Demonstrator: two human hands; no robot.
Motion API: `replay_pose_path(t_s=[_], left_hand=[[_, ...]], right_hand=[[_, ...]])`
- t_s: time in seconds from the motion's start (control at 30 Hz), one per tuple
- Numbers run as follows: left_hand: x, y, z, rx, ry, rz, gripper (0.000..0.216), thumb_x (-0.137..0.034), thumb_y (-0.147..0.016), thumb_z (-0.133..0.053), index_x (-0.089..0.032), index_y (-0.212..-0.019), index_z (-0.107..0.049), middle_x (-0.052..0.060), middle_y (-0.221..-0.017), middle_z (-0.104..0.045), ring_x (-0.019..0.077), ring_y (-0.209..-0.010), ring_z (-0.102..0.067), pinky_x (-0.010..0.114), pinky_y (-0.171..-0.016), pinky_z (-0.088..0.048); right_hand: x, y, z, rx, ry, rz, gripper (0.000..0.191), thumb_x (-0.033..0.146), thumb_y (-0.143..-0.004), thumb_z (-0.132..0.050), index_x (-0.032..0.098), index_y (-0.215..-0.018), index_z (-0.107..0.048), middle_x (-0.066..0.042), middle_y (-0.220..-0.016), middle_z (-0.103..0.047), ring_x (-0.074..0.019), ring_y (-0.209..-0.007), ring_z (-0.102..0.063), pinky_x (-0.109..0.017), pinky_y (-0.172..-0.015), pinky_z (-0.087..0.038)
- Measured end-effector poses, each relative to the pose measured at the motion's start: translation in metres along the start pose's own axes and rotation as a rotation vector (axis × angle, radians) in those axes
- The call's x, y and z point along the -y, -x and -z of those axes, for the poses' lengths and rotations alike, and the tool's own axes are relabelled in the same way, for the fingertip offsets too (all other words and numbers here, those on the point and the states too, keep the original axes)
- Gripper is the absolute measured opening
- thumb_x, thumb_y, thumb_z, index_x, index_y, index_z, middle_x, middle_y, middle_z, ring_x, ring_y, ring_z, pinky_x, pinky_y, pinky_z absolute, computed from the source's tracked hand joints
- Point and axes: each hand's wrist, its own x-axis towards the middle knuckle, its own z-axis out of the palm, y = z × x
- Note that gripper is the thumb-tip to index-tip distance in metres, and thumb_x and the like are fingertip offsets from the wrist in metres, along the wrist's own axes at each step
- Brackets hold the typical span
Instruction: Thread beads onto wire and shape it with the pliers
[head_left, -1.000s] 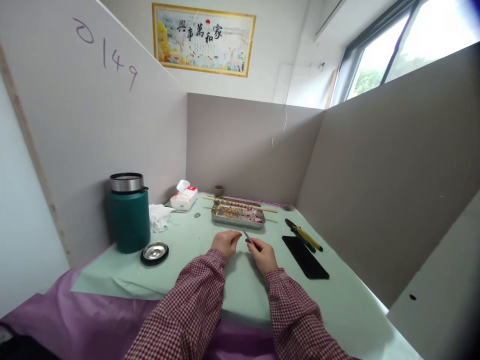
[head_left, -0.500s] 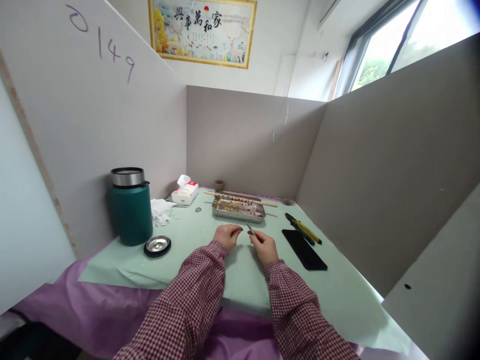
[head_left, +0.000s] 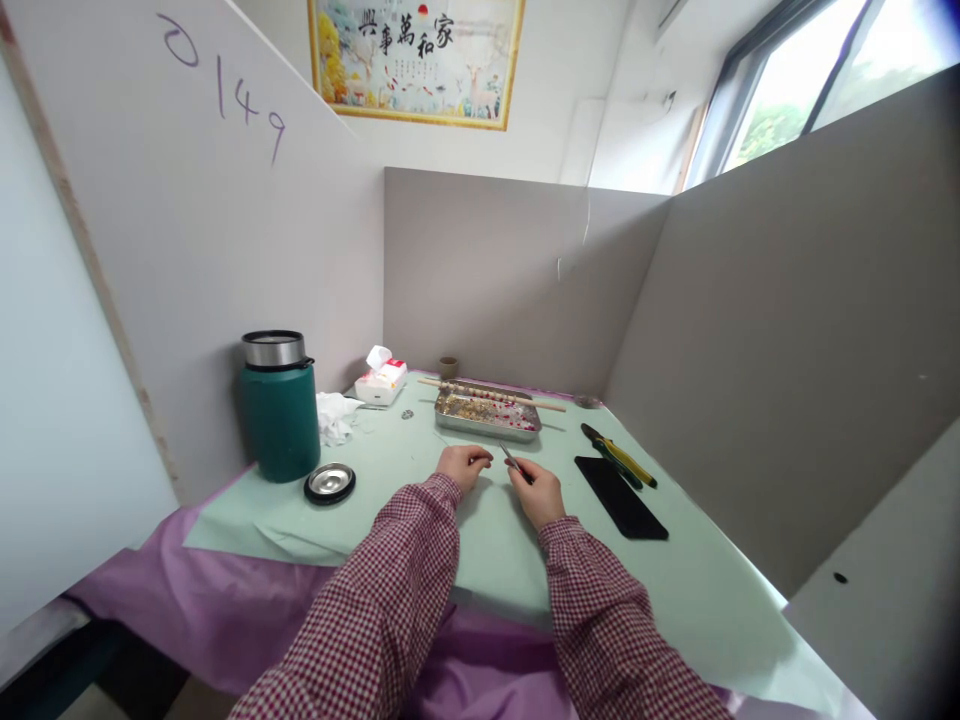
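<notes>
My left hand [head_left: 464, 465] rests on the pale green mat [head_left: 420, 510] with its fingers pinched together; what they hold is too small to make out. Close to its right, my right hand [head_left: 537, 488] is closed around a thin metal tool [head_left: 513, 460] that points up and left toward the left fingertips. Just beyond both hands stands a metal tray [head_left: 487, 412] filled with small red and gold beads. A wooden stick [head_left: 491, 394] with beads on it lies across the tray's far rim.
A green flask [head_left: 279, 405] stands at the left, its lid [head_left: 329, 482] on the mat beside it. A crumpled tissue [head_left: 334, 414] and tissue pack [head_left: 381, 381] lie further back. Pliers [head_left: 618, 456] and a black phone [head_left: 620, 497] lie at the right. Grey partitions enclose the desk.
The hands have kept their pose on the mat. The camera has shifted, so the whole scene sits slightly further right in the picture.
</notes>
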Motion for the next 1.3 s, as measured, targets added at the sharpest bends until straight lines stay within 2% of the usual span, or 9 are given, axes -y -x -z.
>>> replay_pose_path(t_s=[0.17, 0.33, 0.43, 0.6, 0.83, 1.0, 1.17, 1.3], left_hand=[[0.006, -0.003, -0.005, 0.04, 0.163, 0.14, 0.022, -0.019, -0.07, -0.055, -0.016, -0.087, -0.067, 0.003, -0.079, -0.068, 0.0025, -0.032, -0.04, 0.017, -0.038, -0.036], [0.009, -0.006, -0.008, 0.083, 0.357, 0.152, 0.022, -0.01, -0.067, -0.053, -0.011, -0.085, -0.065, 0.003, -0.071, -0.066, 0.0045, -0.04, -0.049, 0.019, -0.048, -0.044], [0.007, -0.007, -0.006, 0.08, 0.352, 0.14, 0.02, -0.016, -0.067, -0.056, -0.011, -0.084, -0.065, 0.001, -0.061, -0.061, 0.006, -0.043, -0.051, 0.02, -0.05, -0.044], [0.008, -0.007, -0.006, 0.056, 0.344, 0.131, 0.026, -0.032, -0.07, -0.056, -0.01, -0.083, -0.065, -0.003, -0.053, -0.053, 0.0042, -0.035, -0.043, 0.019, -0.04, -0.039], [0.012, -0.008, -0.009, 0.098, 0.34, 0.117, 0.027, -0.03, -0.072, -0.055, -0.012, -0.089, -0.064, -0.006, -0.046, -0.045, 0.0034, -0.034, -0.038, 0.017, -0.036, -0.036], [0.014, -0.01, -0.008, 0.072, 0.326, 0.114, 0.022, -0.027, -0.073, -0.053, -0.012, -0.085, -0.064, -0.006, -0.046, -0.045, 0.0044, -0.034, -0.04, 0.018, -0.036, -0.038], [0.008, -0.008, -0.008, 0.133, 0.489, 0.152, 0.016, -0.019, -0.074, -0.051, -0.009, -0.081, -0.061, -0.006, -0.048, -0.049, 0.0026, -0.031, -0.037, 0.02, -0.04, -0.043], [0.003, -0.006, -0.008, 0.178, 0.605, 0.211, 0.013, -0.009, -0.07, -0.053, -0.009, -0.082, -0.058, -0.002, -0.058, -0.057, 0.0038, -0.037, -0.048, 0.022, -0.048, -0.048]], right_hand=[[-0.002, 0.0, 0.0, -0.006, 0.024, 0.011, 0.028, 0.03, -0.071, -0.049, 0.018, -0.09, -0.068, -0.005, -0.09, -0.068, -0.021, -0.085, -0.06, -0.034, -0.081, -0.044], [-0.004, -0.001, -0.001, -0.015, 0.054, 0.024, 0.028, 0.028, -0.072, -0.049, 0.018, -0.09, -0.068, -0.006, -0.09, -0.067, -0.0209, -0.085, -0.06, -0.033, -0.081, -0.044], [-0.004, -0.001, -0.001, -0.008, 0.073, 0.044, 0.028, 0.028, -0.073, -0.049, 0.018, -0.091, -0.067, -0.006, -0.09, -0.067, -0.0205, -0.084, -0.06, -0.033, -0.08, -0.044], [-0.004, 0.0, -0.003, 0.019, 0.081, 0.08, 0.027, 0.026, -0.074, -0.048, 0.018, -0.092, -0.067, -0.005, -0.09, -0.067, -0.0194, -0.084, -0.06, -0.032, -0.08, -0.044], [-0.006, 0.0, -0.003, 0.01, 0.076, 0.104, 0.027, 0.026, -0.074, -0.048, 0.018, -0.092, -0.067, -0.005, -0.091, -0.067, -0.0187, -0.085, -0.06, -0.031, -0.08, -0.044], [-0.006, -0.001, -0.004, 0.016, 0.05, 0.095, 0.026, 0.026, -0.073, -0.049, 0.018, -0.09, -0.068, -0.005, -0.09, -0.067, -0.0191, -0.086, -0.06, -0.031, -0.08, -0.045], [-0.006, -0.002, -0.003, 0.004, 0.041, 0.049, 0.027, 0.027, -0.073, -0.048, 0.019, -0.089, -0.068, -0.004, -0.09, -0.068, -0.0198, -0.085, -0.061, -0.031, -0.08, -0.045], [-0.007, -0.002, -0.002, -0.038, 0.055, -0.001, 0.027, 0.028, -0.072, -0.048, 0.018, -0.088, -0.068, -0.005, -0.088, -0.068, -0.0205, -0.083, -0.061, -0.032, -0.078, -0.045]])
